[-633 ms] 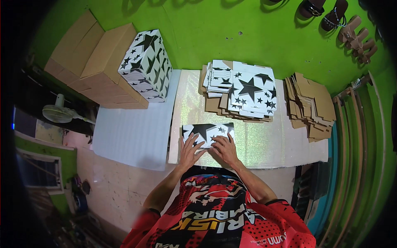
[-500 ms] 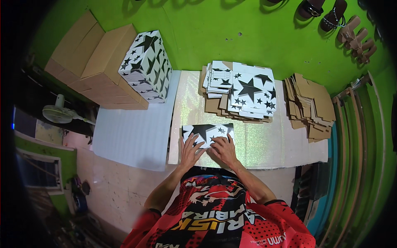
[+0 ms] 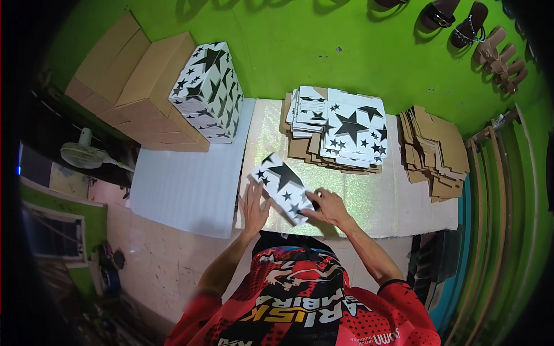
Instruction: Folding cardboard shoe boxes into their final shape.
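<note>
A closed white cardboard box (image 3: 283, 183) with black stars lies slantwise over the table's front part, its far end turned to the left. My right hand (image 3: 328, 207) grips the box's near right end, thumb on the top and fingers at the side. Along the box's left side, my left hand (image 3: 254, 209) has its fingers stretched and apart, near or touching the edge. The underside of the box and some right fingertips are hidden.
Behind the box lies a stack of flat star-printed cartons (image 3: 352, 130). Flat brown cartons (image 3: 435, 150) are piled at the right. Made-up star boxes (image 3: 210, 95) stand by large brown boxes (image 3: 150, 86) at the left. Sandals (image 3: 467, 26) hang on the green wall.
The box has turned from lying square to a slant, its right end swinging toward me. My right hand has moved from its front edge to that end; my left hand slid slightly left.
</note>
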Available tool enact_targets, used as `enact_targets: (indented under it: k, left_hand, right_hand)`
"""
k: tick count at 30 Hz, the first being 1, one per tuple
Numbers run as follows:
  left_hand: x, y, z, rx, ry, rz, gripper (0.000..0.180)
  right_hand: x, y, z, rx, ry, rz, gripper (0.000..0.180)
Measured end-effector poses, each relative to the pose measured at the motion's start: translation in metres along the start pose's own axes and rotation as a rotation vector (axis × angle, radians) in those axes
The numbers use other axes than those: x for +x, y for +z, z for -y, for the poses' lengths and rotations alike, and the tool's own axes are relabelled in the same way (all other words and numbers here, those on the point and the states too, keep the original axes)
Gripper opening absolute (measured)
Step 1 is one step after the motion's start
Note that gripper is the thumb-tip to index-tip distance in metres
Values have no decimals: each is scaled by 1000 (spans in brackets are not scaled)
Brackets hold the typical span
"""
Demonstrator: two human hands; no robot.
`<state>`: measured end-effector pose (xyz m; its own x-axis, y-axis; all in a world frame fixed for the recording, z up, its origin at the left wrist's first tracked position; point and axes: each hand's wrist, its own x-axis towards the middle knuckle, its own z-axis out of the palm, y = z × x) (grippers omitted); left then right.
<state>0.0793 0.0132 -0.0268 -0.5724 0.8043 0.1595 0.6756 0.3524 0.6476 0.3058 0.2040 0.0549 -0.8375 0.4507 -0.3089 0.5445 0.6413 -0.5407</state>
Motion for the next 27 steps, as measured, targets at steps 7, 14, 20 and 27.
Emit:
enact_targets:
  k: [7, 14, 20, 27]
  left_hand:
    - [-23, 8, -25, -563, -310, 189, 90]
    - [-11, 27, -1, -765, -504, 109, 66]
    - [4, -10, -17, -573, -295, 176, 87]
    - [-71, -27, -21, 157, 65, 235, 88]
  right_hand:
    - [-27, 48, 5, -270, -286, -3, 96]
    - [-6, 92, 17, -46, -387, -135, 75]
    - [1, 74, 27, -107, -276, -180, 96]
    - [-15, 85, 29, -286, -299, -189, 86]
